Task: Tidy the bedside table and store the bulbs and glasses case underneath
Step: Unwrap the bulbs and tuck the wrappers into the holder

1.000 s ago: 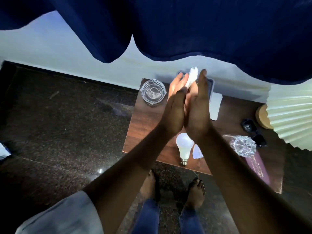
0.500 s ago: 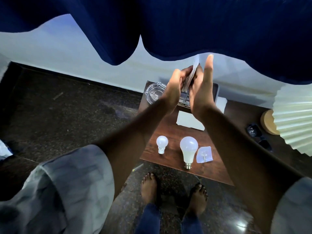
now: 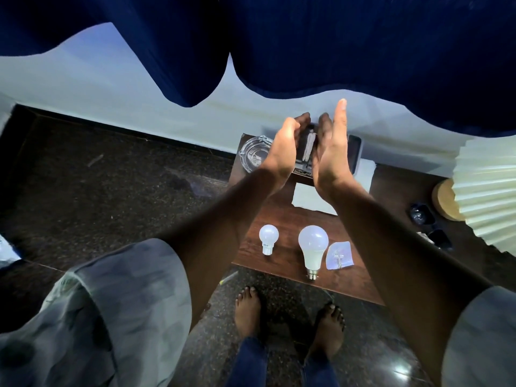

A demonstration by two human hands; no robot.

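Note:
Two white bulbs lie on the dark wooden bedside table [image 3: 282, 219] near its front edge: a small bulb [image 3: 268, 238] to the left and a large bulb [image 3: 312, 245] beside it. My left hand [image 3: 282, 152] and my right hand [image 3: 331, 157] are raised over the back of the table, palms facing each other. A thin sheaf of white papers [image 3: 308, 146] stands on edge, pressed between them. The left fingers curl around it; the right fingers are stretched straight. I see no glasses case; my right arm covers part of the table.
A glass ashtray [image 3: 251, 155] sits at the back left corner, beside a dark flat tray [image 3: 354, 152] under my hands. A white sheet [image 3: 305, 198], a small clear packet [image 3: 339, 255], dark sunglasses [image 3: 430, 224] and a pleated lamp [image 3: 485, 196] share the table. Blue curtain hangs above.
The sheaf, which stuck up above my fingertips, has come down between my palms toward the dark tray. My hands have stayed together over the back of the table.

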